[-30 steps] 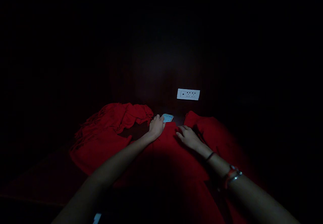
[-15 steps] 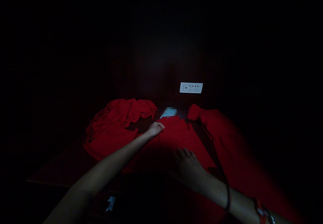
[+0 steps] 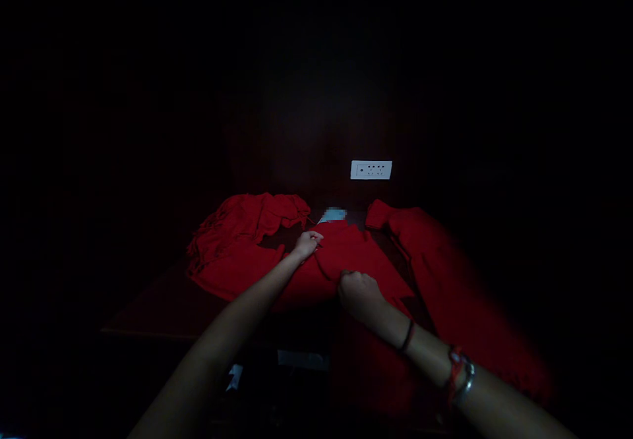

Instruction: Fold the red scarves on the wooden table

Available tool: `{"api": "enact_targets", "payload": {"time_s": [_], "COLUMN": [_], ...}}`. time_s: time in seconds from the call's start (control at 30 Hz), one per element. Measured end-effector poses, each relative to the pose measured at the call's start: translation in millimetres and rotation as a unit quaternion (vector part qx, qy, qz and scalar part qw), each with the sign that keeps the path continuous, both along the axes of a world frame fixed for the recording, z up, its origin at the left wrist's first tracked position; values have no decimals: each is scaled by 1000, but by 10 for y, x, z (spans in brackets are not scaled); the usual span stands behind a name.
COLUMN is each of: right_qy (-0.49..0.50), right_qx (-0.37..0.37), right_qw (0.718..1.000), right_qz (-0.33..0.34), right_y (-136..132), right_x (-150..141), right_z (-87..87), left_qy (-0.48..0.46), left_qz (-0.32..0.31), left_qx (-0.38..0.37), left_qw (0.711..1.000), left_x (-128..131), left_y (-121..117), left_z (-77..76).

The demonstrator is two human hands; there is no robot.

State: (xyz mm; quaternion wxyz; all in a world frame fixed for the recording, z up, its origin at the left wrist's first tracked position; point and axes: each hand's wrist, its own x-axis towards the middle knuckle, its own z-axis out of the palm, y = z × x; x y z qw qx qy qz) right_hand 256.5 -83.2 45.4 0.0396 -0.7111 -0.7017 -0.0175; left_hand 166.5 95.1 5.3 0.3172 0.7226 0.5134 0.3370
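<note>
A person's bare hands work at a length of red cloth in a darkened room, the middle red cloth [image 3: 359,248] spread across a worktop [image 3: 158,314] straight between the forearms. Taking 12 o'clock as straight ahead of the wearer, its long axis appears to run from 12 toward 6, the near end dropping into shadow at the worktop's edge. The left hand [image 3: 309,244], nearer the far end, pinches a fold; the right hand [image 3: 360,292], set apart from it between 4 and 5 o'clock and closer to the wearer, is curled tight on the same cloth, its fingertips hidden. A fold line slants between the two, and that diagonal seems the relation any further handling turns on.

At 10 o'clock from the hands lies a crumpled, fringed red cloth [image 3: 247,218]; whether it joins the middle piece cannot be told. A right-hand red cloth [image 3: 448,281] stretches from 2 toward 4 o'clock. A pale object [image 3: 334,214], blurred into blocks, sits just beyond the far end at 12.

No brand, label or lettering can be read, not even on the white wall socket [image 3: 370,169] at 1 o'clock, which shows only its holes.
</note>
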Motion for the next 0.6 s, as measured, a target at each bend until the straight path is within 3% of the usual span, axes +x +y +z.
{"api": "enact_targets", "payload": {"time_s": [0.13, 0.27, 0.4, 0.5, 0.6], "right_qy": [16, 12, 48, 60, 72], "right_qx": [14, -78, -73, -29, 18], "right_qw": [1000, 995, 993, 995, 997], "right_qz": [23, 68, 83, 78, -3], "right_y": [-60, -187, -198, -19, 367], "right_x": [101, 14, 5, 164, 455], "right_z": [141, -67, -135, -15, 85], "left_qy": [35, 84, 115, 129, 126], "left_qz": [29, 38, 35, 41, 46], "left_qx": [0, 3, 2, 4, 8], "left_qw": [999, 996, 993, 991, 991], "left_x": [-35, -152, -224, -226, -213], "left_y": [-40, -56, -45, -40, -41], "left_z": [64, 48, 27, -2, -32]}}
